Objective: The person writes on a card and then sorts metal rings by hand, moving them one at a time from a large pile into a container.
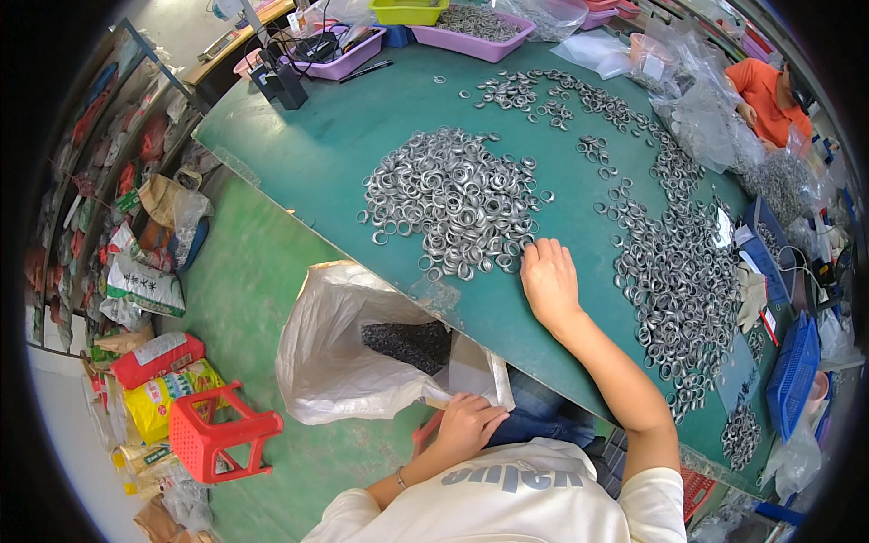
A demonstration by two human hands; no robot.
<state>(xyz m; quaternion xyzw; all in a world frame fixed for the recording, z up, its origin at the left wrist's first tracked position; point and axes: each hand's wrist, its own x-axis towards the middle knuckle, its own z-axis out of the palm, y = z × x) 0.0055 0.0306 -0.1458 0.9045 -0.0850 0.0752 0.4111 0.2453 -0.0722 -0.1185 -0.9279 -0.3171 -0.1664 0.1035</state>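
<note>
The right hand (549, 281) is lying flat on the green table (362, 136), fingertips touching the edge of a pile of metal rings (453, 199). The left hand (466, 423) is gripping the rim of a white sack (335, 353) below the table edge. More rings (679, 290) are spreading to the right.

1. Metal rings (457, 199): far too many to count, in one dense pile and looser scattered spreads.
2. White woven sack (335, 353): one.
3. Purple trays (475, 41): two.
4. Red plastic stool (217, 434): one.
5. Blue baskets (795, 371): two.
</note>
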